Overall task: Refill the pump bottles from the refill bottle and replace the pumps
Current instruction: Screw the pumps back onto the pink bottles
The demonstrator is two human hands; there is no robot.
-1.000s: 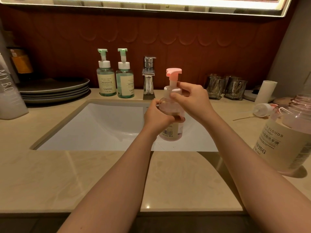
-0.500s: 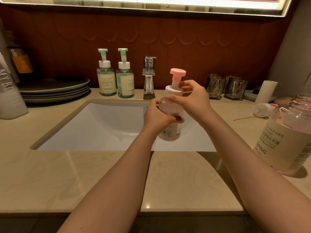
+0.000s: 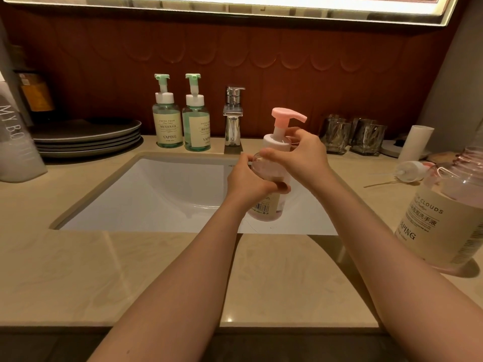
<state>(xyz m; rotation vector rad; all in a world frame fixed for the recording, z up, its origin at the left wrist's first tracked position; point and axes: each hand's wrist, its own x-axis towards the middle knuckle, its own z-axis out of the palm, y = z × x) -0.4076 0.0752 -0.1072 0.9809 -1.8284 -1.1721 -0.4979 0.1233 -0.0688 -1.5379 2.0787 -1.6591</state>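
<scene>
Pump nozzle [image 3: 288, 116] swung rightward — right hand [image 3: 307, 156], fingers [image 3: 270, 154] clamped on white collar [image 3: 276, 142], left hand [image 3: 247, 178] gripping pink bottle [image 3: 266, 209]

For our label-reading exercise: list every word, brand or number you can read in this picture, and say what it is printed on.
"FRESH FOAM", "YAPING": left green bottle.
"YAPIN", curving away: second green bottle.
"CLOUDS", "洗手液", "YAPING": refill bottle.
"MY BO", rest unclear: white container.
"HEG", rest hidden: sink.
Barcode digits, pink pump bottle: too small.
</scene>
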